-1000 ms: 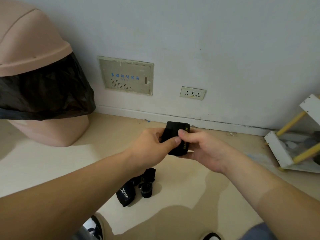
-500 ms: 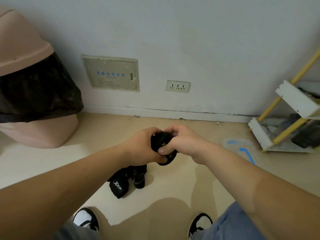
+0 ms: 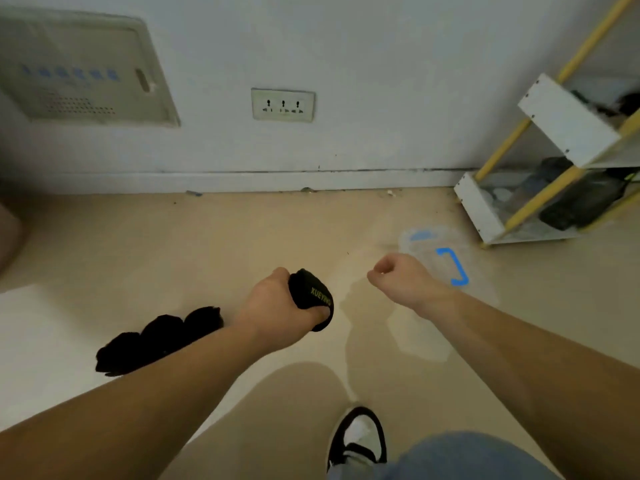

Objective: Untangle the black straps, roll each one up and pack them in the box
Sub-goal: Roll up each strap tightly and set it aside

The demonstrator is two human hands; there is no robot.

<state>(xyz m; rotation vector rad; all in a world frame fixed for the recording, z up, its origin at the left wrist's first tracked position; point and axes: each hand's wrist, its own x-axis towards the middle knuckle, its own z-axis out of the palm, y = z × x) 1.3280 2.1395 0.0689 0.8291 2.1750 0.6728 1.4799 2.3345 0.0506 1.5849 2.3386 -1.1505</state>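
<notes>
Seems to be at the packing step: holds one rolled black strap (image 3: 311, 297) in the closed grip of the left hand (image 3: 273, 306), with the right hand (image 3: 398, 278) curled on nothing near the clear box (image 3: 433, 247), so next calls for carrying the roll rightward into it.

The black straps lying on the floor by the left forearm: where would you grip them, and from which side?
Probably the upper-right hump of the black straps, pinched from above with the right hand, which holds nothing. The pile lies low in a lumpy diagonal row, and the left forearm covers its near edge. The left hand grips a rolled strap.
</notes>
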